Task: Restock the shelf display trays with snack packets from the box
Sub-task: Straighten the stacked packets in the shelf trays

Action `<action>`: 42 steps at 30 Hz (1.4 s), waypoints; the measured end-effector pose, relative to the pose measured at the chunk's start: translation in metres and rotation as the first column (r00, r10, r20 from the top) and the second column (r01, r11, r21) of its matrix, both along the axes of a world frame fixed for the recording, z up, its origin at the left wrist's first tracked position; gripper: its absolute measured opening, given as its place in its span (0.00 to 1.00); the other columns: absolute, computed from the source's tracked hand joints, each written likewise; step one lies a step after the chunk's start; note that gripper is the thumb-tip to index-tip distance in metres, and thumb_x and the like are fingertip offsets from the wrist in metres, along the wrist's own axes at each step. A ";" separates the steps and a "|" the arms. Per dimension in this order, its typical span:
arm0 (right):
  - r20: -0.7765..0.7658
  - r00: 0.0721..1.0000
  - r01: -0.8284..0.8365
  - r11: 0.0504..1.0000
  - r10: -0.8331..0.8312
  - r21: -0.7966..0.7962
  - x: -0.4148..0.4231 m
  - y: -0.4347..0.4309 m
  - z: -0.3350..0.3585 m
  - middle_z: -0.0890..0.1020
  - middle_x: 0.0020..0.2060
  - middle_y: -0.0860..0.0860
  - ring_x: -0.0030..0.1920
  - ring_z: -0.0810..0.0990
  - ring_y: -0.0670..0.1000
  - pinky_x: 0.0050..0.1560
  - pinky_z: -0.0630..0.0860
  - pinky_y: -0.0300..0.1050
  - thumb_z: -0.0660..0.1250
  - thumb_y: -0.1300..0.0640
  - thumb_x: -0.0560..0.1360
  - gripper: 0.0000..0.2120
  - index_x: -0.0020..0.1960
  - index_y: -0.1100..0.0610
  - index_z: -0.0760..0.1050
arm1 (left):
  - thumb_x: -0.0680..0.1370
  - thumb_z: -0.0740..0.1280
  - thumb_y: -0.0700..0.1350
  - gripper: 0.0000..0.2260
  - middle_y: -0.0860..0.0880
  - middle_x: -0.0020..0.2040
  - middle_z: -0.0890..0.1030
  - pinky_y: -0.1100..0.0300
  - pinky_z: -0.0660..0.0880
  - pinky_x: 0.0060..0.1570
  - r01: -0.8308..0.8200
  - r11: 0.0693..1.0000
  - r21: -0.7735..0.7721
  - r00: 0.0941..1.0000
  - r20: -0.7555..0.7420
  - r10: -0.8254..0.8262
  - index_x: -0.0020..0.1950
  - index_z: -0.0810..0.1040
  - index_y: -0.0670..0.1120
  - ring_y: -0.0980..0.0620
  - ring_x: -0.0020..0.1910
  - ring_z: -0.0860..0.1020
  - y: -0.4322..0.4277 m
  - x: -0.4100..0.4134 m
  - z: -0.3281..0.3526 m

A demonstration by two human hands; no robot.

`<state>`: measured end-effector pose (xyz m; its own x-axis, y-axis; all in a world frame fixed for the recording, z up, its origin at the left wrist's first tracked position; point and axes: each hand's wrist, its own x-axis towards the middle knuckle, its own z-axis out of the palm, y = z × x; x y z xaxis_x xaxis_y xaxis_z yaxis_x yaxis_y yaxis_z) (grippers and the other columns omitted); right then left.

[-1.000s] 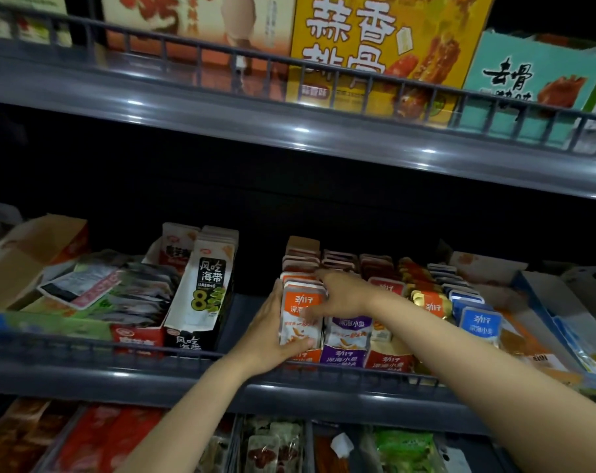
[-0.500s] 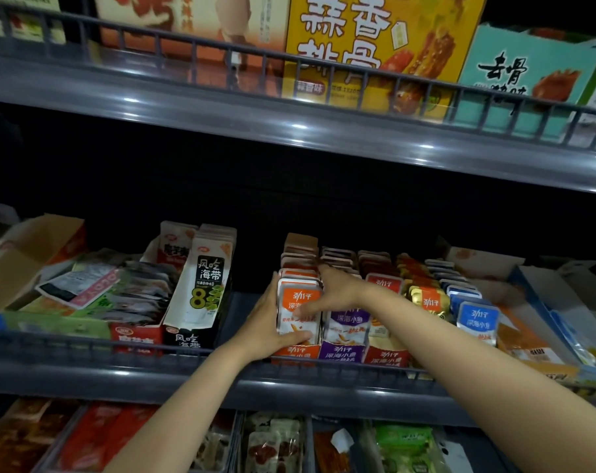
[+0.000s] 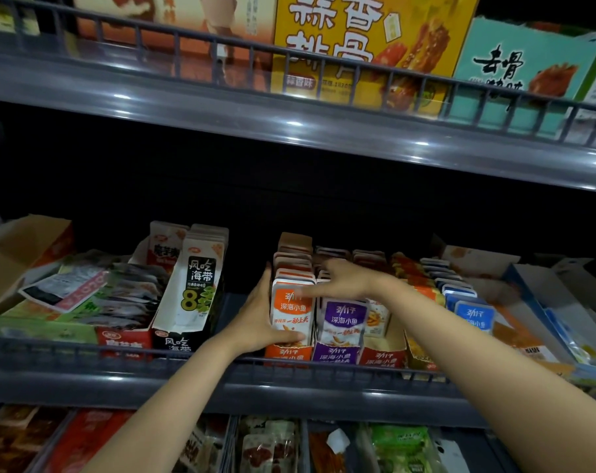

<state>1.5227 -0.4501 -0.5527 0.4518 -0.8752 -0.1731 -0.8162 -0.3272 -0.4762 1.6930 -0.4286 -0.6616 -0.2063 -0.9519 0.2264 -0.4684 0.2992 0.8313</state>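
A row of orange snack packets [image 3: 291, 310] stands upright in its orange display tray [image 3: 288, 353] on the middle shelf. My left hand [image 3: 255, 319] grips the left side of the front packets, its thumb laid across the front packet's lower face. My right hand [image 3: 344, 281] rests on the packet tops, fingers spread, index finger reaching left over the orange row. Beside it stand purple packets [image 3: 342, 319] in a purple tray [image 3: 335, 356], a red tray [image 3: 381, 359] and blue packets [image 3: 474, 314]. No supply box shows.
A wire rail [image 3: 119, 353] runs along the shelf front. A tall white-and-black kelp carton [image 3: 197, 285] and a tray of loose dark packets [image 3: 126, 295] sit to the left. Large boxes [image 3: 368, 39] fill the shelf above. More snacks [image 3: 269, 448] lie on the shelf below.
Both hands stay on the orange row. My right hand has slid slightly back along the packet tops, so more of the front orange packet shows.
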 end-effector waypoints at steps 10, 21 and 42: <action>-0.142 0.990 0.021 0.998 -0.011 0.067 -0.053 0.005 -0.003 0.55 0.77 0.49 0.74 0.60 0.52 0.73 0.60 0.47 0.74 0.38 0.65 0.53 0.77 0.50 0.45 | 0.68 0.67 0.68 0.52 0.58 0.71 0.26 0.55 0.29 0.71 -0.054 0.943 -0.328 0.822 0.522 0.229 0.70 0.26 0.59 0.58 0.70 0.26 0.016 -0.009 -0.004; -0.277 0.960 -0.068 0.990 0.031 -0.124 -0.052 0.003 -0.015 0.53 0.77 0.52 0.76 0.54 0.53 0.72 0.60 0.49 0.75 0.44 0.66 0.51 0.77 0.52 0.48 | 0.68 0.57 0.72 0.45 0.59 0.74 0.32 0.61 0.29 0.69 -0.078 0.909 -0.409 0.841 0.462 0.280 0.74 0.34 0.58 0.62 0.72 0.29 0.021 -0.011 0.001; -0.188 0.979 -0.101 0.985 0.074 -0.140 -0.051 0.002 -0.027 0.60 0.71 0.51 0.71 0.61 0.54 0.66 0.70 0.52 0.78 0.50 0.64 0.47 0.74 0.45 0.52 | 0.75 0.46 0.69 0.27 0.58 0.63 0.67 0.66 0.58 0.62 0.097 0.898 -0.428 0.860 0.490 0.141 0.67 0.68 0.60 0.65 0.62 0.58 0.052 -0.032 -0.040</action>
